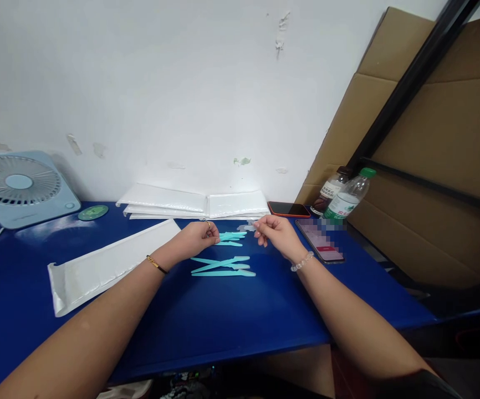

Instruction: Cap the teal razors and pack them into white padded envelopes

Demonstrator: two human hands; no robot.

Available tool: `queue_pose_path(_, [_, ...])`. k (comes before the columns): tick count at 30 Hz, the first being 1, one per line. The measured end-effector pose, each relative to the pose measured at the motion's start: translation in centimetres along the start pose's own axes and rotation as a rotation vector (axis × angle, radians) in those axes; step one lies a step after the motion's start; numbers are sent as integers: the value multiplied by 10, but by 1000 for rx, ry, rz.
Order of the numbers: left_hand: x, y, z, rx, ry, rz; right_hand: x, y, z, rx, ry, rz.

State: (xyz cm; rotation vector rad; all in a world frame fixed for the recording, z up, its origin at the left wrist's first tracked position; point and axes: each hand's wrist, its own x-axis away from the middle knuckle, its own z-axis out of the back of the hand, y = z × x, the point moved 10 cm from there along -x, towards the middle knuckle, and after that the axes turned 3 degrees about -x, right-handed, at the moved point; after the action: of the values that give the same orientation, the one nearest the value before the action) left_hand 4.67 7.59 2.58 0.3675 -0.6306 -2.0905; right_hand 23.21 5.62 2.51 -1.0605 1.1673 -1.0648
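So I'm standing here watching, and I'd call this one midway. What's done, far as I can see: the turquoise eyebrow razors (pretty sure that's what they are) are out in two groups. What's left, my guess: the three nearer razors (223, 273), two crossing, lie untouched just below the fingers, so they probably need sorting.

The farther bunch (234, 236) sits right at the left hand's (200, 235) fingertips and pokes out toward the right ones. Those left fingers are curled over the handle ends, but gripping or just touching? Can't tell. The right hand (277, 233) has thumb and index pinched near a small clear piece (245, 227); can't say if it's actually held. One white padded mailer (111, 266) lies left of the left fingers.
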Motion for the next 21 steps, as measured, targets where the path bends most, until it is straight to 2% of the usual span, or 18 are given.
queue_pose_path(2, [0,0,1,15,-1,17,-1,0,2,-11,7,-1])
queue_pose_path(9, [1,7,-4,15,-29,-16,3,5,-19,-35,-66,-34])
queue_pose_path(13, [0,0,-3,8,-18,5,1,0,1,-44,66,24])
queue_pose_path(15, [0,-2,-1,11,-12,18,0,0,6,-42,81,28])
queue_pose_path(21, [1,2,0,14,-11,21,4,4,-15,-51,-18,-40])
